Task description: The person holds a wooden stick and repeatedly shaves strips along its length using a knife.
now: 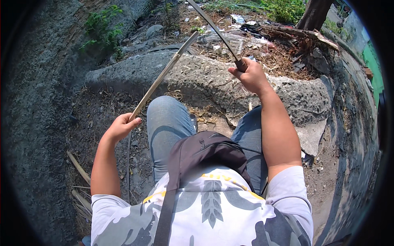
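Observation:
My left hand (122, 127) is closed round the lower end of a long, pale split stick (162, 76), which slants up and away to the right. In my right hand (253, 77) is the dark handle of a machete (219, 33). Its long narrow blade points up and to the left, past the top edge of the view, so the tip is hidden. The stick's far end and the blade are apart, with the blade above and to the right. Both are held over a rough concrete slab in front of my knees.
The broken concrete slab (287, 92) lies across the front. Beyond it are litter and dry leaves (246, 45), a tree trunk (315, 14) and green plants (102, 28). A rough wall (37, 102) rises at the left. More split sticks (80, 168) lie by my left arm. A dark bag (205, 153) rests on my lap.

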A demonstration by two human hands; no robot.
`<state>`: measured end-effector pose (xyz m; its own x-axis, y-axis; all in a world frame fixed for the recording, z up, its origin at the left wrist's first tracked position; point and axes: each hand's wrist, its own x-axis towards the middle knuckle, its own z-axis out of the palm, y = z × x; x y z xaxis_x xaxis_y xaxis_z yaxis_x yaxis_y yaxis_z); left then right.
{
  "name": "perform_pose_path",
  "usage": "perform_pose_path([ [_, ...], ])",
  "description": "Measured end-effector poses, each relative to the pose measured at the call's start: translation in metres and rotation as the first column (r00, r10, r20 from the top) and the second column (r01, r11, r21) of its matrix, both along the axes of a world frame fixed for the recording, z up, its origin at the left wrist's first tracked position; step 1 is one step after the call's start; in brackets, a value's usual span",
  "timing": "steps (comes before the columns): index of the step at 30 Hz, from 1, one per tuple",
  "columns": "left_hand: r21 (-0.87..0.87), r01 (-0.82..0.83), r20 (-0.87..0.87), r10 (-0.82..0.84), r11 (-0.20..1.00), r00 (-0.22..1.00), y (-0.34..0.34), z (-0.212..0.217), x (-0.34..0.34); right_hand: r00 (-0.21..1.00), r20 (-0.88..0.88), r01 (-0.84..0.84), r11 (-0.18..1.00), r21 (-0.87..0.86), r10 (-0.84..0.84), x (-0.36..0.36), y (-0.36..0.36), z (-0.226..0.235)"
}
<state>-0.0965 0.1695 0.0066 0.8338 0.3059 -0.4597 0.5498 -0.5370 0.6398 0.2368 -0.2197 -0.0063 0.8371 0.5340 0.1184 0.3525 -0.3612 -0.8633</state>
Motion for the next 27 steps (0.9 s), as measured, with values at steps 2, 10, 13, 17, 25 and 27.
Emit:
perform_pose_path([
  [2,-0.141,-0.131,0.095,0.145,0.981,0.985,-0.019,-0.008,0.002,0.998,0.068,0.007,1.0,-0.015,-0.006,-0.002,0.002,0.0],
  [10,-0.305,-0.067,0.273,0.155,0.95,0.949,-0.086,-0.024,0.075,0.885,0.432,-0.126,0.982,-0.14,0.175,-0.03,0.021,0.006],
  [13,-0.246,-0.013,0.316,0.093,0.969,0.944,-0.108,-0.028,0.102,0.778,0.59,-0.114,0.973,-0.201,0.213,-0.036,0.024,0.0],
  [17,-0.008,0.002,0.302,0.001,1.0,0.953,-0.131,-0.025,0.116,0.764,0.594,-0.054,0.942,-0.33,0.252,-0.027,0.021,-0.002],
  [25,0.147,-0.032,0.361,-0.023,0.989,0.932,-0.141,-0.015,0.104,0.886,0.386,0.001,0.831,-0.557,0.257,-0.024,0.024,0.003],
  [27,0.162,-0.043,0.367,-0.02,0.986,0.93,-0.14,-0.015,0.102,0.868,0.406,-0.05,0.865,-0.499,0.285,-0.025,0.025,-0.002],
])
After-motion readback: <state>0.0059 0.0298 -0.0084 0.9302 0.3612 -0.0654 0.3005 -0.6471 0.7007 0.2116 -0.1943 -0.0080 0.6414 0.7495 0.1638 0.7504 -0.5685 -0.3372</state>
